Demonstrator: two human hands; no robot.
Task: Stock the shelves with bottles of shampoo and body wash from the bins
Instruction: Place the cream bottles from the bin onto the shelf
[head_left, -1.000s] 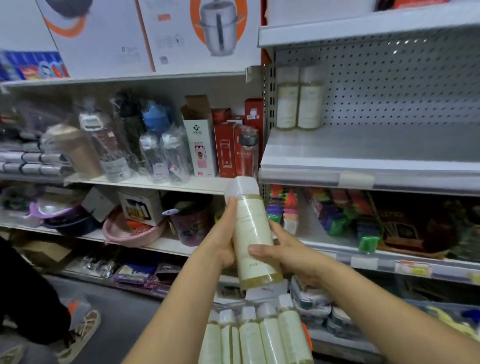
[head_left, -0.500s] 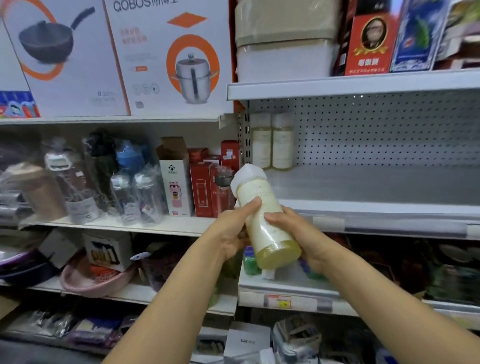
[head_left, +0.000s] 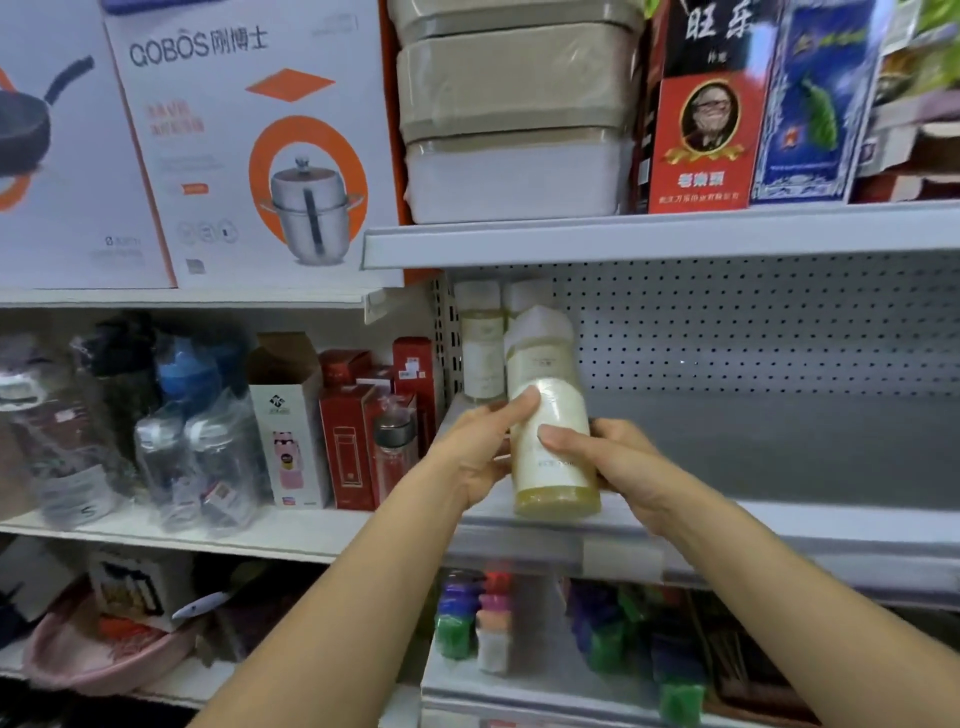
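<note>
Left hand (head_left: 475, 452) and right hand (head_left: 621, 465) both grip one bottle (head_left: 553, 410), fingers wrapped round its sides. Bottle upright, base at front edge of grey shelf (head_left: 779, 457). Two matching bottles (head_left: 482, 353) stand behind, at the pegboard (head_left: 753, 322).

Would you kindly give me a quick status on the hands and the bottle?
Gripping the yellow bottle with left hand and right hand. Bottle upright at the shelf front edge. Two matching bottles stand behind it.
</note>
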